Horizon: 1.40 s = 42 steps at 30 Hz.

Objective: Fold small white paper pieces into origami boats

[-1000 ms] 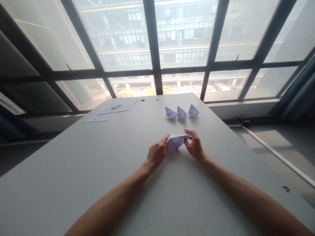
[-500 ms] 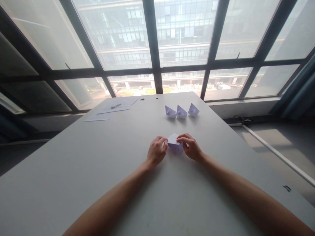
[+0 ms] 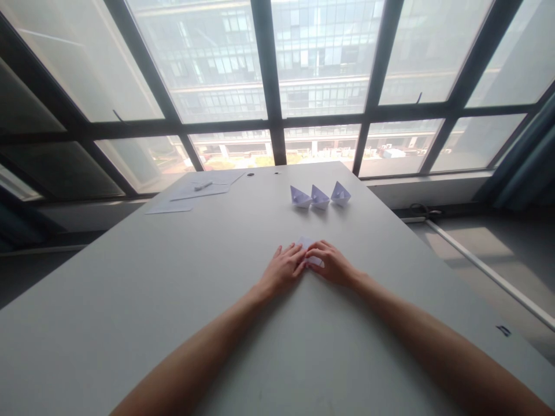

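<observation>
Head view, a single entry. Item: one folded white paper (image 3: 305, 240), low on the tabletop between two bare hands, partly covered by them. Bearing: from the left hand (image 3: 284, 267) it lies toward two to three o'clock; from the right hand (image 3: 333, 263), toward nine to ten. Neither hand is clearly nearer; both appear to touch it. Far tip directed to twelve o'clock; long axis not to be told, the middle being covered.

Left hand: fingers extended and slightly spread, palm down, laid over the paper's left side. Right hand: fingers arched, thumb beneath, tips meeting the left fingers, paper visible through the gap; whether it pinches the paper cannot be told.

Surface: one long white table (image 3: 173, 277), plain and smooth in appearance, narrowing toward twelve. Upon it, well apart from the hands: three peaked paper shapes (image 3: 319, 199), standing in a row between twelve and one o'clock; loose white sheets (image 3: 180, 206), flat, at ten; a small pale object (image 3: 203, 186) resting on those, type uncertain; a dark mark (image 3: 503, 330) at four, near the right edge.

Room: dark-framed windows (image 3: 276, 104) across twelve; a blue-grey curtain (image 3: 526, 150) at two; a white bar (image 3: 489, 274) at three, along the sunlit floor (image 3: 472, 240).
</observation>
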Tool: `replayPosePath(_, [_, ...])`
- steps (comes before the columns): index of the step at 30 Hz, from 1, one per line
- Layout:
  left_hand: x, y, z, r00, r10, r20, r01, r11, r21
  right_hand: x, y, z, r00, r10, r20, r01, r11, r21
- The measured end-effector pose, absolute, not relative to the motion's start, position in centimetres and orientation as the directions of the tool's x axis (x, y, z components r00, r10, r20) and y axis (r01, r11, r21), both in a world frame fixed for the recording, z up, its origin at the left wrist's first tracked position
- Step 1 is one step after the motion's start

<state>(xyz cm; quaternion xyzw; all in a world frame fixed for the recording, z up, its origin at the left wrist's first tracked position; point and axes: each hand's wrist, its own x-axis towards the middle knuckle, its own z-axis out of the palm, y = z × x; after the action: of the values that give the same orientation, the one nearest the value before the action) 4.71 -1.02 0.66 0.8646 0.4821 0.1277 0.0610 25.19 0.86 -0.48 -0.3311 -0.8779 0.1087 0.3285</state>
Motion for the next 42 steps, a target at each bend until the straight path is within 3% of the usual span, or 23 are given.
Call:
replayPosePath(7, [4.6, -1.3, 1.3, 0.444, 0.856, 0.264, 0.834, -0.503, 0.227, 25.2, 0.3, 0.2, -0.639, 0.612, 0.466, 0.462, 0.789, -0.405])
replayPosePath(15, [4.3, -0.5, 0.2, 0.525, 0.846, 0.090, 0.825, -0.533, 0.189, 24.9, -0.3, 0.5, -0.612, 0.645, 0.457, 0.534, 0.764, -0.363])
replayPosePath(27, [4.0, -0.6, -0.2, 0.514, 0.850, 0.118, 0.829, -0.527, 0.188, 24.8, 0.4, -0.6, -0.648, 0.665, 0.372, 0.538, 0.745, -0.394])
replayPosePath(34, [4.0, -0.5, -0.2, 0.515, 0.834, 0.200, 0.807, -0.550, 0.216, 24.8, 0.3, -0.6, -0.637, 0.660, 0.398, 0.561, 0.751, -0.347])
replayPosePath(42, [3.8, -0.2, -0.7, 0.577, 0.804, 0.145, 0.774, -0.594, 0.220, 25.2, 0.5, -0.4, -0.579, 0.720, 0.383, 0.648, 0.691, -0.319])
